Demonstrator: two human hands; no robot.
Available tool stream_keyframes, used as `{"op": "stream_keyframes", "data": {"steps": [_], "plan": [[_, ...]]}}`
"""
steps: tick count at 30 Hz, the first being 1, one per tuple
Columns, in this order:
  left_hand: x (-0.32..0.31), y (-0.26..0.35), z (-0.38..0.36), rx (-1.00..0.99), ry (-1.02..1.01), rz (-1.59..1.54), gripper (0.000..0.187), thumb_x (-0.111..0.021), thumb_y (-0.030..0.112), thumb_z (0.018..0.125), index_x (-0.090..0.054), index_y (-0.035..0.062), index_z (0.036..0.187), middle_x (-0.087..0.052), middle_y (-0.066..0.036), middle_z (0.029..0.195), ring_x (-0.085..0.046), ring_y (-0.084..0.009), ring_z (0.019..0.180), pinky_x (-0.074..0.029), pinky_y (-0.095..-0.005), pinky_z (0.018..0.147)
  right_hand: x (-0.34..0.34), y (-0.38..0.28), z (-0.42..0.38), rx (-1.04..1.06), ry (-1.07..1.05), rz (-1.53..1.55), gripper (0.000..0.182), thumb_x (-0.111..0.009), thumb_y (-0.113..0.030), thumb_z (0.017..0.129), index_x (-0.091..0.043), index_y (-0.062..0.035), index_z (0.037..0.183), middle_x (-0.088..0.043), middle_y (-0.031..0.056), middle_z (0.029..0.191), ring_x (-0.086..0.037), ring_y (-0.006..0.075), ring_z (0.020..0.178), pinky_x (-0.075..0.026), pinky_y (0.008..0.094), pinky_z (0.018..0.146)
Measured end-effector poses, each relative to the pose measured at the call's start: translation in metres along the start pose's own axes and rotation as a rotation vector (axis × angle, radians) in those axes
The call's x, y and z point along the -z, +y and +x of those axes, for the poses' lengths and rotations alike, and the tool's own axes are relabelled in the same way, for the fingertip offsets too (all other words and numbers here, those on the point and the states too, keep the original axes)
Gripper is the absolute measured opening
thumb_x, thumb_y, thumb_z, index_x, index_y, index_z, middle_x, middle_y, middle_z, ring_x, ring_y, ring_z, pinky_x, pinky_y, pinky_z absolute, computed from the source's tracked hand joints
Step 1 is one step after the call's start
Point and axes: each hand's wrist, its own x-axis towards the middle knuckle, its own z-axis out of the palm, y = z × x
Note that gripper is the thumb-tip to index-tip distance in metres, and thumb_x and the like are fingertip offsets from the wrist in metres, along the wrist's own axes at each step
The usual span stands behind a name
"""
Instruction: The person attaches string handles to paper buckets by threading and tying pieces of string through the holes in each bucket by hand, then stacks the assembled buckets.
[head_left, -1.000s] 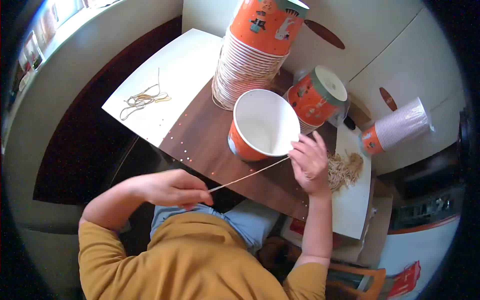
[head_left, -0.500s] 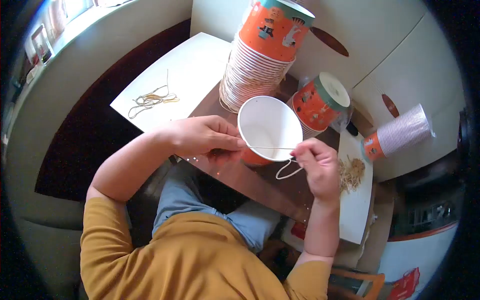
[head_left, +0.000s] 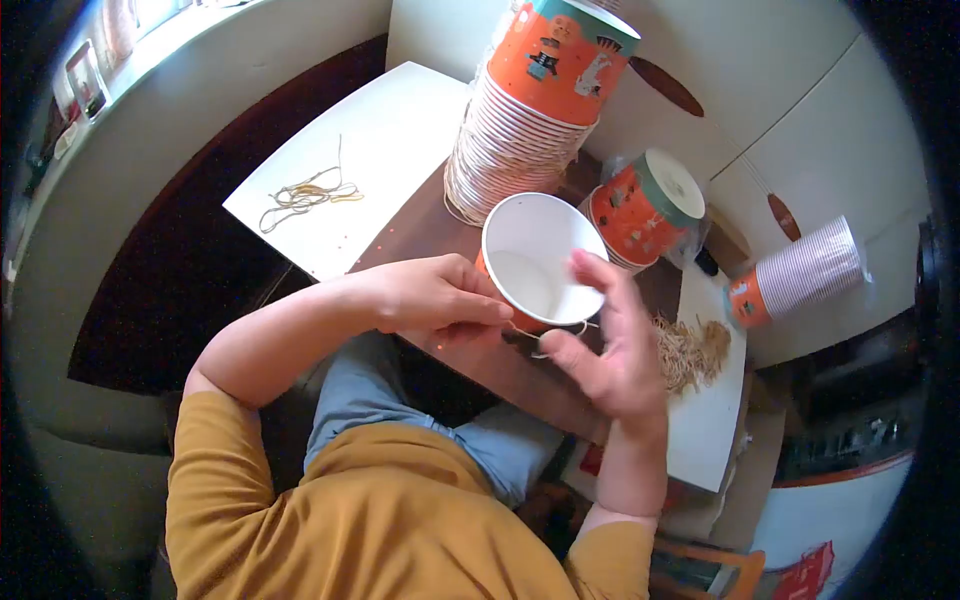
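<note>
A paper bucket [head_left: 535, 265], white inside and orange outside, stands mouth up in front of me on the brown part of the table. My left hand [head_left: 450, 300] is closed at its near left side, thumb and finger pinching a thin pale cord [head_left: 524, 332]. From that pinch the cord runs along the near side of the bucket towards my right hand [head_left: 615, 350]. The right hand is beside the right rim, its thumb and forefinger spread apart, slightly blurred. Part of the cord is hidden behind the right thumb and fingers.
Behind the bucket rises a tall stack of nested paper buckets [head_left: 520, 150] with cords round it. An upside-down orange bucket [head_left: 640, 210] and a wrapped cup stack [head_left: 805, 270] stand right. Cords lie in a bundle [head_left: 690, 355] at right and loosely [head_left: 310, 195] at left.
The cord was stretched straight across the bucket's mouth between both hands; now it is lower, at the near side. My right hand has opened its pinch, and both hands have moved down slightly.
</note>
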Motion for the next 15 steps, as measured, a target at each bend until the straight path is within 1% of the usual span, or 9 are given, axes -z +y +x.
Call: {"op": "stream_keyframes", "data": {"steps": [1, 3, 4, 7, 8, 11, 14, 15], "plan": [[-0.002, 0.002, 0.003, -0.016, -0.002, 0.043, 0.029, -0.055, 0.029, 0.095, -0.065, 0.0032, 0.088, -0.057, 0.003, 0.067, -0.049, -0.0036, 0.056, -0.039, -0.0191, 0.049, -0.011, -0.003, 0.003, -0.026, -0.091, 0.303, 0.070, -0.072, -0.019, 0.080, -0.036, -0.0004, 0.137, -0.054, 0.0193, 0.118, -0.055, 0.0259, 0.112, -0.044, 0.0375, 0.096], [-0.005, 0.009, 0.006, -0.053, -0.005, 0.137, 0.028, -0.054, 0.028, 0.096, -0.066, 0.0025, 0.092, -0.058, 0.002, 0.070, -0.050, -0.0041, 0.057, -0.037, -0.0173, 0.049, -0.034, -0.015, 0.007, -0.302, -0.279, 0.744, 0.072, -0.071, -0.018, 0.084, -0.030, 0.0018, 0.139, -0.053, 0.0185, 0.122, -0.053, 0.0196, 0.114, -0.046, 0.0316, 0.092], [-0.005, 0.013, 0.003, -0.062, -0.014, 0.107, 0.028, -0.054, 0.027, 0.096, -0.066, 0.0020, 0.093, -0.059, 0.002, 0.071, -0.050, -0.0044, 0.057, -0.038, -0.0176, 0.049, -0.043, -0.009, 0.011, -0.206, -0.247, 0.675, 0.062, -0.068, -0.014, 0.087, -0.035, 0.0042, 0.136, -0.056, 0.0154, 0.118, -0.056, 0.0161, 0.107, -0.049, 0.0283, 0.087], [0.000, 0.014, -0.007, -0.070, -0.008, 0.027, 0.028, -0.053, 0.026, 0.097, -0.066, 0.0007, 0.096, -0.061, 0.001, 0.073, -0.053, -0.0050, 0.059, -0.042, -0.0187, 0.052, -0.040, -0.013, 0.014, -0.383, -0.270, 0.808, 0.053, -0.066, -0.012, 0.089, -0.040, 0.0072, 0.130, -0.060, 0.0124, 0.109, -0.059, 0.0139, 0.099, -0.050, 0.0275, 0.085], [0.004, 0.010, -0.008, -0.062, 0.006, 0.013, 0.029, -0.053, 0.026, 0.097, -0.066, 0.0005, 0.096, -0.062, 0.000, 0.073, -0.054, -0.0051, 0.060, -0.043, -0.0191, 0.053, -0.043, -0.008, 0.012, -0.330, -0.209, 0.716, 0.039, -0.064, -0.009, 0.089, -0.050, 0.0070, 0.122, -0.064, 0.0091, 0.099, -0.061, 0.0117, 0.090, -0.051, 0.0259, 0.080], [0.009, 0.005, -0.010, -0.026, 0.020, -0.004, 0.029, -0.053, 0.026, 0.096, -0.065, 0.0000, 0.095, -0.062, 0.000, 0.074, -0.057, -0.0057, 0.062, -0.046, -0.0204, 0.056, -0.039, -0.008, 0.012, -0.352, -0.223, 0.425, 0.029, -0.065, -0.010, 0.088, -0.058, 0.0038, 0.113, -0.067, 0.0083, 0.093, -0.062, 0.0106, 0.084, -0.051, 0.0261, 0.073], [0.007, 0.012, -0.015, -0.043, 0.053, 0.062, 0.028, -0.055, 0.026, 0.096, -0.065, 0.0002, 0.093, -0.063, -0.001, 0.073, -0.058, -0.0062, 0.064, -0.047, -0.0207, 0.057, -0.050, -0.002, 0.009, -0.222, -0.072, 0.353, 0.018, -0.065, -0.009, 0.087, -0.064, 0.0009, 0.102, -0.068, 0.0089, 0.086, -0.062, 0.0110, 0.076, -0.050, 0.0273, 0.066], [0.006, 0.014, -0.018, -0.058, 0.070, 0.097, 0.028, -0.055, 0.026, 0.096, -0.065, 0.0003, 0.093, -0.063, -0.001, 0.073, -0.058, -0.0064, 0.064, -0.047, -0.0207, 0.057, -0.051, 0.001, 0.009, -0.206, -0.060, 0.342, 0.016, -0.065, -0.009, 0.087, -0.065, 0.0008, 0.100, -0.067, 0.0096, 0.085, -0.062, 0.0115, 0.075, -0.050, 0.0278, 0.066]]}}
